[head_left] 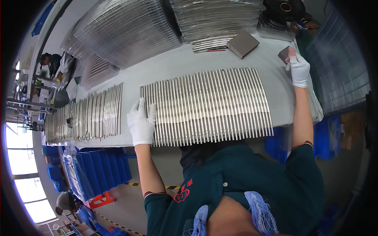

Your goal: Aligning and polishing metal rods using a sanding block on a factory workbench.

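Observation:
A wide row of shiny metal rods (204, 106) lies side by side on the pale-covered table in front of me. My left hand (142, 122), in a white glove, rests at the row's left end. Its thumb and fingers are spread, the thumb lying over the first rods. At the table's far right, my right hand (299, 70) is gloved too, with bare fingertips showing. Its fingers are closed at a small grey-brown block (283, 54), which they partly hide. A larger grey-brown block (243, 45) sits on the table beyond the rods.
Another row of metal rods (88, 114) lies to the left. Plastic-wrapped stacks (122, 31) line the back, with a few loose rods (212, 42) before them. A black fan (284, 8) stands at the back right. Blue bins (100, 169) are below the table; other people are at left.

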Motion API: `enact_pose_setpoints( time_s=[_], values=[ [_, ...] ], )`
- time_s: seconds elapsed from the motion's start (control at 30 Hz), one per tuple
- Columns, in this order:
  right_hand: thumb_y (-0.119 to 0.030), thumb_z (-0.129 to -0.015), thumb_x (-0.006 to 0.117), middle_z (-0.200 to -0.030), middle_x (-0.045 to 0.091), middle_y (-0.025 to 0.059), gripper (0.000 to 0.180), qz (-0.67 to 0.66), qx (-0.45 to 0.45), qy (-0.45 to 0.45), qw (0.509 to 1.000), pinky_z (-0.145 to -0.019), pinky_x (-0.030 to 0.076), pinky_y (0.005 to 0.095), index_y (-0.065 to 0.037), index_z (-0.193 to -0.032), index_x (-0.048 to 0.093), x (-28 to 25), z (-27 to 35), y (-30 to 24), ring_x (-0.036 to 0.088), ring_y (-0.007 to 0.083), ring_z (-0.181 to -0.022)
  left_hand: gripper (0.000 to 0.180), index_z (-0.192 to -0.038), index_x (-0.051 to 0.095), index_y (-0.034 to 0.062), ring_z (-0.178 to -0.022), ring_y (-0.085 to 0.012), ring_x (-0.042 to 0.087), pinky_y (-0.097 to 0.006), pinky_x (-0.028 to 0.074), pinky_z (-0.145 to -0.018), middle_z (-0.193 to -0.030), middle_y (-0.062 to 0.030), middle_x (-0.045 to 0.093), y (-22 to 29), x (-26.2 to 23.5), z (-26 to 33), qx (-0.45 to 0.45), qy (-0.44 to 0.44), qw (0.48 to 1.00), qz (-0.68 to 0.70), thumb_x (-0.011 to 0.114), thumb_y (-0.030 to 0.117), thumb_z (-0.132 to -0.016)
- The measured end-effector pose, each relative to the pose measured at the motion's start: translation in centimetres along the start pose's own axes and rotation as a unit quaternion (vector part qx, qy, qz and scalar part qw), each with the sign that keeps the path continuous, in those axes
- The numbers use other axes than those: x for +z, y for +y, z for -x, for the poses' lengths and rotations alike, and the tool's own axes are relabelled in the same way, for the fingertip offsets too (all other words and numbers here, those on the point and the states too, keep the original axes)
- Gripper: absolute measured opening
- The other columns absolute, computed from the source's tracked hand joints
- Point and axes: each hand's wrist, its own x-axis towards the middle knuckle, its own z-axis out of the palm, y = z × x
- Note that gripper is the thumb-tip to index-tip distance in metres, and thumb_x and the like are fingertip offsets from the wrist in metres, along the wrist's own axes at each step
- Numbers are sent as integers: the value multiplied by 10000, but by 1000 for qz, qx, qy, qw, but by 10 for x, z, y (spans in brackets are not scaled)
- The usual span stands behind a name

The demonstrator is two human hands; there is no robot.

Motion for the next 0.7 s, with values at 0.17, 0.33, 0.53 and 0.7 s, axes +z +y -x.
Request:
enact_pose_setpoints(
  time_s=[0.17,0.33,0.53,0.7],
  values=[
    [-422,-919,693,-827,714,63,407,-70,-177,69,979,-620,483,262,-35,-1035,739,19,2,18,616,107,-641,458,-1233,659,57,-953,-403,626,-462,510,-861,-1158,-231,662,1,8,0,24,80,993,-83,588,407,-947],
    [-508,-855,699,-1339,599,123,677,34,-375,-79,923,-1024,469,363,-78,-1360,558,36,15,-37,586,292,-1228,471,-1248,652,56,-977,-409,625,-470,500,-884,-1186,-228,656,0,11,0,6,67,995,-75,591,411,-944],
    [-669,-895,504,-1540,370,166,775,55,-492,-356,793,-1199,251,488,-140,-1460,457,88,66,-106,286,380,-1454,488,-1255,653,56,-1015,-392,625,-459,497,-906,-1199,-208,658,-7,12,-1,8,74,995,-71,574,435,-958],
    [-672,-916,458,-1539,368,163,740,87,-501,-382,772,-1214,223,480,-174,-1463,459,98,79,-101,300,385,-1444,429,-1191,680,18,-1063,-383,638,-440,497,-939,-1173,-223,669,-6,12,-3,6,70,997,-42,609,368,-954]
  ],
)
